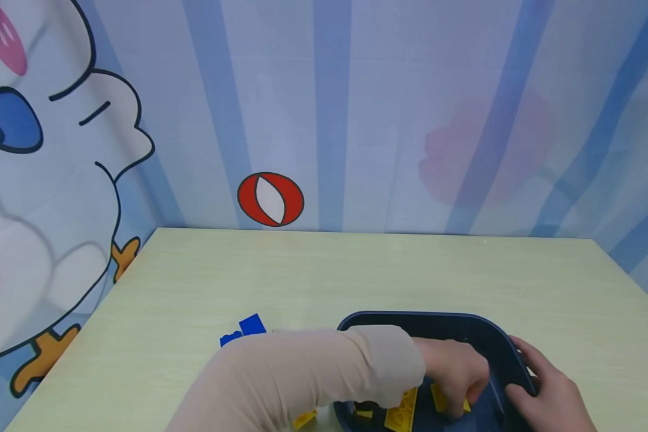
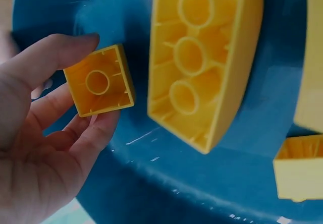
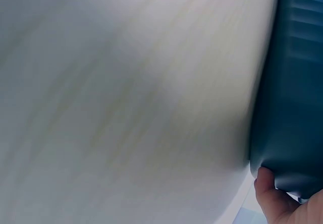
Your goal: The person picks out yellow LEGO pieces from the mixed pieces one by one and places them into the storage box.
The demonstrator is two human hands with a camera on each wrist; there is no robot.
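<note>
My left hand [image 1: 456, 369] reaches down into a dark blue plastic bin [image 1: 421, 320]. In the left wrist view, its thumb and fingers pinch a small square yellow toy brick [image 2: 101, 82], hollow underside facing the camera. Beside that brick lies a larger yellow brick [image 2: 222, 88] with a slanted end and several round tubes inside. Another small yellow brick [image 2: 300, 178] lies farther right. My right hand [image 1: 556, 390] grips the bin's right rim, thumb on the near side and fingers around the outer wall. The right wrist view shows only part of that hand [image 3: 282, 204] at the bin's corner.
Blue bricks [image 1: 252, 324] lie on the pale wooden table [image 1: 356, 270] left of the bin, partly behind the left sleeve [image 1: 302, 366]. A yellow brick [image 1: 305, 420] shows below the sleeve. A striped blue cloth backdrop [image 1: 389, 120] stands behind the table.
</note>
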